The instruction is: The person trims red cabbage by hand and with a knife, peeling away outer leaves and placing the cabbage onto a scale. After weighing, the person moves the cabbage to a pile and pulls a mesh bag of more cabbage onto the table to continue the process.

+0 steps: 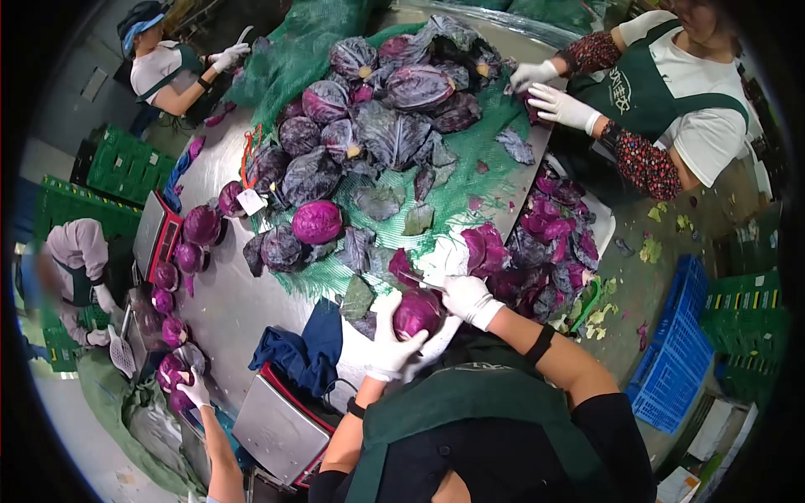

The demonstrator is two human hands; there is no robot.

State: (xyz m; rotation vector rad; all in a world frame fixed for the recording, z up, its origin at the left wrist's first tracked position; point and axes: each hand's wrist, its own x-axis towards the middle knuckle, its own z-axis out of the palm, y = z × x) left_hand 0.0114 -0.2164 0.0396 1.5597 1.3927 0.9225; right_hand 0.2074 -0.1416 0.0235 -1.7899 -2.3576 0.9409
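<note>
A peeled red cabbage rests in my gloved left hand, whose fingers wrap around its left and lower side. Just above and right of it, my gloved right hand is closed on what looks like a thin blade-like tool, mostly hidden by the fingers and leaves. A loose purple leaf lies close to the cabbage's top. Beyond my hands, a heap of red cabbages with dark outer leaves spreads over green netting. One bare purple cabbage sits at the heap's near edge.
A white tub full of stripped leaves stands to the right. At left are a row of peeled cabbages, a scale and a blue cloth. A co-worker's hand touches a cabbage. Other people work around the metal table.
</note>
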